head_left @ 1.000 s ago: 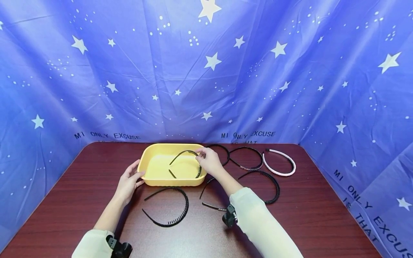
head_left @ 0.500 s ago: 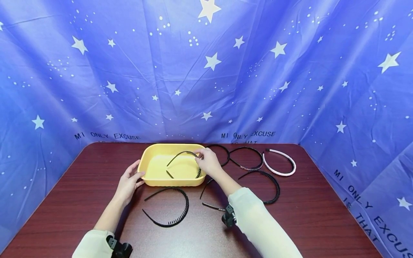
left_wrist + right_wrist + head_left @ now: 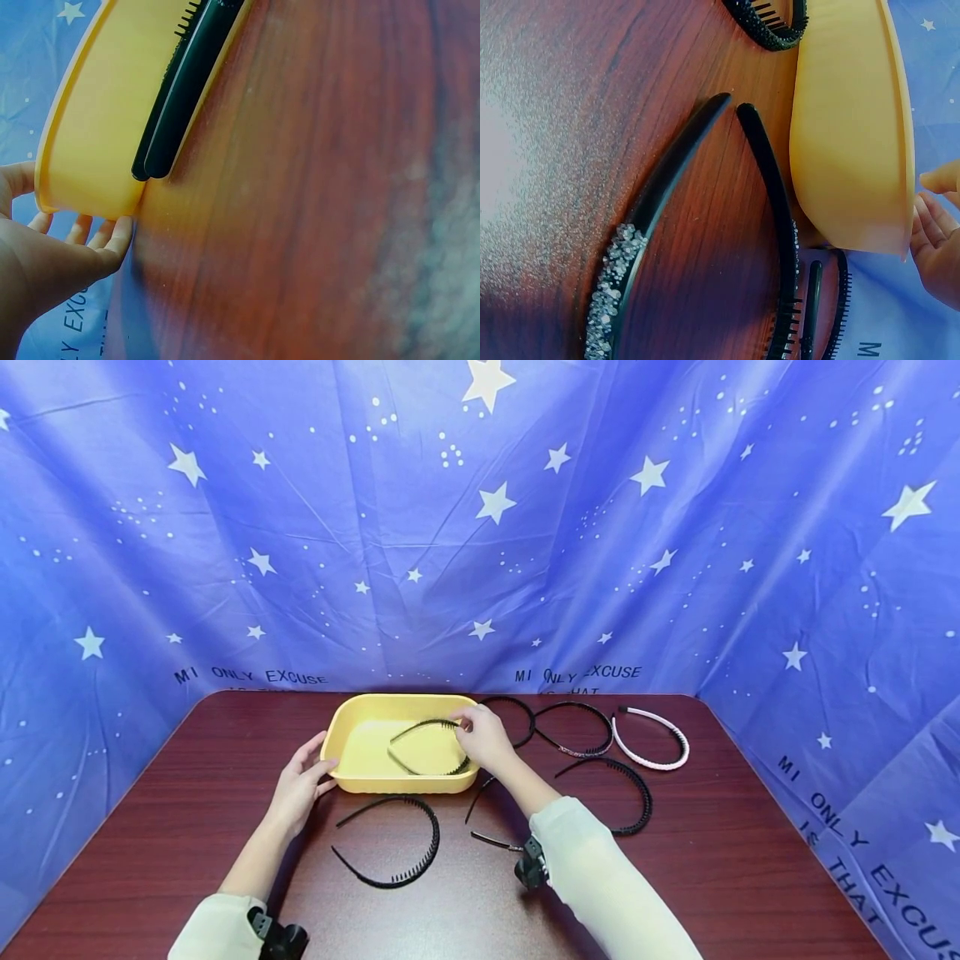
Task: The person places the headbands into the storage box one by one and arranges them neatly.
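Note:
A yellow tray [image 3: 401, 786] stands at the back left of the table. My left hand [image 3: 296, 781] holds the tray's left end, with fingertips against its outer wall in the left wrist view. A thin black toothed headband [image 3: 411, 769] lies inside the tray at its right side. Just above it, at the right rim, is my right hand [image 3: 483, 735]; thumb and fingers look parted in the right wrist view [image 3: 939, 225], with nothing visible between them. The rim hides part of those fingers. Another black toothed headband [image 3: 433, 843] lies in front of the tray.
Right of the tray lie several headbands: a black one [image 3: 531, 727], one with sparkly trim [image 3: 585, 752], a white one [image 3: 684, 752] and a thick black one [image 3: 647, 802]. A rhinestone headband [image 3: 615, 281] lies below my right forearm. A blue star-patterned cloth [image 3: 420, 527] hangs behind the table.
The headband in the tray has sunk from a tilted pose to lie lower and flatter, just beneath my right fingers. Both hands and the tray have stayed nearly in place.

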`<state>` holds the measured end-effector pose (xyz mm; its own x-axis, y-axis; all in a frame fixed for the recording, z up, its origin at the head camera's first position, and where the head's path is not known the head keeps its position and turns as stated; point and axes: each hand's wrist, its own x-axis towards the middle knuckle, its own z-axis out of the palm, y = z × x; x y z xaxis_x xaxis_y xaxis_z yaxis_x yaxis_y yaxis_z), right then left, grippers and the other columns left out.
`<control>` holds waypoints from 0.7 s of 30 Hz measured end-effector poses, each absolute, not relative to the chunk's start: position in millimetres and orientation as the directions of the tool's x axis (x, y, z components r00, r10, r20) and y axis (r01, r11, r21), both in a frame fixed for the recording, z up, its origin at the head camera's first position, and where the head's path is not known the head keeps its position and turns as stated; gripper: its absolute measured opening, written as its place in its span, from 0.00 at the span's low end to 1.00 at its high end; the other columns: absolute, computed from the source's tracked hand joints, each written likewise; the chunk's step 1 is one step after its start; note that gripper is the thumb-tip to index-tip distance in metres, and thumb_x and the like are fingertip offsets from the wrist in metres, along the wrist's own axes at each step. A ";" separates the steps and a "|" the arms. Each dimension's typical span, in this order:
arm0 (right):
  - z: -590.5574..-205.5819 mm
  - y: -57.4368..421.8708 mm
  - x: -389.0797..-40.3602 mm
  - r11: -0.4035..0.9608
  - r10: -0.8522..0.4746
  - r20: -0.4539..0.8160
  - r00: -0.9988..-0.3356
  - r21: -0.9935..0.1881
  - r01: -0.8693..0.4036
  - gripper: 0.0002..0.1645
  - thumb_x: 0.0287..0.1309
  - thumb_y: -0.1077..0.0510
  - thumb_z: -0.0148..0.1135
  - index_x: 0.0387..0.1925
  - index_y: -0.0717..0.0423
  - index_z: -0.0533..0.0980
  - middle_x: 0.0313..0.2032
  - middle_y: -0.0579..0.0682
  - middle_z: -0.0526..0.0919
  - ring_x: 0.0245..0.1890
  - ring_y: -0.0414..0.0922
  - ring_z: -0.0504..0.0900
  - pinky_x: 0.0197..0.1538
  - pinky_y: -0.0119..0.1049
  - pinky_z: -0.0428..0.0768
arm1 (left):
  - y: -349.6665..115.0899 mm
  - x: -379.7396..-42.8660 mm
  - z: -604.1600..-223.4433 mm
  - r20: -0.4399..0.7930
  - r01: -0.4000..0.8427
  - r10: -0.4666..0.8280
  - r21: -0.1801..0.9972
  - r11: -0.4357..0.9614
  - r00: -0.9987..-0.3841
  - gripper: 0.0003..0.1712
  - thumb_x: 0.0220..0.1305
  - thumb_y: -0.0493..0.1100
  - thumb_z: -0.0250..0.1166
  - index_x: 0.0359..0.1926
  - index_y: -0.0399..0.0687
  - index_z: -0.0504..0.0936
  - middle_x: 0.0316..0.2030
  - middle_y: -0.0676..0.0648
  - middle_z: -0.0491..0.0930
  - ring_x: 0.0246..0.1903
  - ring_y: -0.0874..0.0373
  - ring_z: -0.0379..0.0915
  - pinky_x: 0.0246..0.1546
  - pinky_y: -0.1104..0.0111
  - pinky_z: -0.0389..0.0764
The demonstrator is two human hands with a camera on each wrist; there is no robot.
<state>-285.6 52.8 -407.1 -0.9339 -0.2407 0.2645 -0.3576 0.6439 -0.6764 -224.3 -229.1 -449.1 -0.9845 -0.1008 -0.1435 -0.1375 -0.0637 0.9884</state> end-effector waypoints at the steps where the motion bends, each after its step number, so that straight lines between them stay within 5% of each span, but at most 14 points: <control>1: -407.1 52.7 -285.7 0.640 -0.242 0.267 -0.933 -0.679 -0.360 0.13 0.54 0.65 0.59 0.43 0.61 0.81 0.32 0.53 0.77 0.33 0.45 0.77 0.36 0.32 0.75 | -229.0 -224.3 -449.0 -0.145 -0.139 -0.101 0.988 -0.065 -0.984 0.36 0.68 0.38 0.52 0.73 0.49 0.48 0.63 0.41 0.59 0.42 0.73 0.72 0.42 0.77 0.77; 21: -390.8 65.3 -284.9 0.627 -0.221 0.264 -0.939 -0.699 -0.344 0.14 0.55 0.61 0.60 0.44 0.59 0.80 0.35 0.54 0.79 0.33 0.46 0.78 0.34 0.33 0.75 | -229.4 -223.2 -448.0 -0.153 -0.148 -0.082 0.987 -0.058 -0.985 0.36 0.69 0.38 0.51 0.73 0.49 0.47 0.67 0.40 0.55 0.45 0.72 0.71 0.43 0.76 0.76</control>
